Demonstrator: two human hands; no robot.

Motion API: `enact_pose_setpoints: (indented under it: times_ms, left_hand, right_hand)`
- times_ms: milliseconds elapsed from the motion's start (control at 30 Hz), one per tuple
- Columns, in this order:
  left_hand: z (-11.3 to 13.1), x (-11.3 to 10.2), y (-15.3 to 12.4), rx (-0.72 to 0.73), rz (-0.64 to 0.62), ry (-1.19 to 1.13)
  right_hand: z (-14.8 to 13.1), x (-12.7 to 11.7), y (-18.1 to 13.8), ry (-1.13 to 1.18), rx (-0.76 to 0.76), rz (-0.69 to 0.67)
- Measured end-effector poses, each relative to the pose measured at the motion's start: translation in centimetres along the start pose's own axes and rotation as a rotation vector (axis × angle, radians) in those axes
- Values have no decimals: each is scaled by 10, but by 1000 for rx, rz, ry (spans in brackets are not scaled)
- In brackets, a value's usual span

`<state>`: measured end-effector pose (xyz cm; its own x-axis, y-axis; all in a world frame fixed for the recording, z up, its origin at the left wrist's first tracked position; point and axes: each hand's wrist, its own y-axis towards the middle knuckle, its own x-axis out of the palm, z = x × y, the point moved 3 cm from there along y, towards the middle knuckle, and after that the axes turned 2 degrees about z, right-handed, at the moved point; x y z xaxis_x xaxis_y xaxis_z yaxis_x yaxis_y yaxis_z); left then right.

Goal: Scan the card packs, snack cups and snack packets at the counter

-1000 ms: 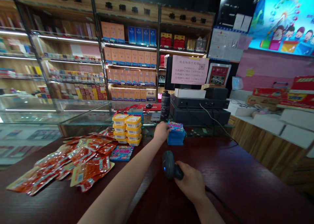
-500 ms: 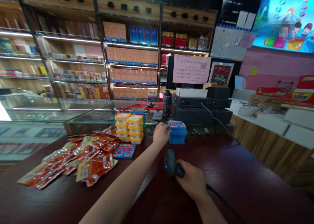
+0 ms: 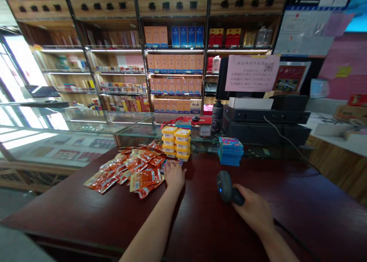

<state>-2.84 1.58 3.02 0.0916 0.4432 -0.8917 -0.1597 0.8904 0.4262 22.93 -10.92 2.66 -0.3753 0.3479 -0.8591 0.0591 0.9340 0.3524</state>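
My left hand (image 3: 174, 176) lies over a flat blue and pink packet (image 3: 180, 163) on the dark table, its fingers stretched forward and covering most of it. Whether another packet is under the fingers is hidden. My right hand (image 3: 254, 208) is wrapped round the handle of a black barcode scanner (image 3: 224, 186) with a blue light, held above the table. Just beyond my left hand stand two stacks of yellow-lidded tubs (image 3: 182, 144). A pile of shiny orange-red snack pouches (image 3: 137, 165) spreads to its left. Farther right sits a stack of similar blue packets (image 3: 229, 152).
Behind the table runs a glass display counter (image 3: 134, 124). A dark bottle (image 3: 217, 116) and a black cash drawer (image 3: 266, 134) stand at the back. The scanner's cable (image 3: 292, 233) trails toward the lower right. Shelves of boxes line the wall.
My left hand has moved left from the blue packet stack to the single packet beside the pouches. The right hand still holds the scanner. The camera view has turned left.
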Motion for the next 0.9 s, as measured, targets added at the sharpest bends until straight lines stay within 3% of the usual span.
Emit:
enact_pose_setpoints:
  times_ms: [200, 400, 500, 667, 767, 833, 900]
  left_hand:
    - [3, 9, 7, 107, -72, 33]
    - [20, -9, 3, 287, -89, -17]
    - [14, -26, 7, 240, -68, -68]
    - [-15, -41, 19, 1, 73, -139]
    - [-26, -34, 24, -98, 113, -375]
    - [-28, -25, 25, -157, 97, -697]
    - [-24, -13, 24, -235, -11, -1093]
  right_hand:
    - [4, 4, -1, -43, 2, 9]
    - [4, 6, -1, -78, 0, 20]
    - [4, 6, -1, -79, 2, 10]
    - [7, 9, 1, -91, 9, 24]
    - [8, 10, 1, -96, 12, 42]
    - [7, 10, 0, -103, 23, 60]
    - [5, 9, -1, -107, 31, 69]
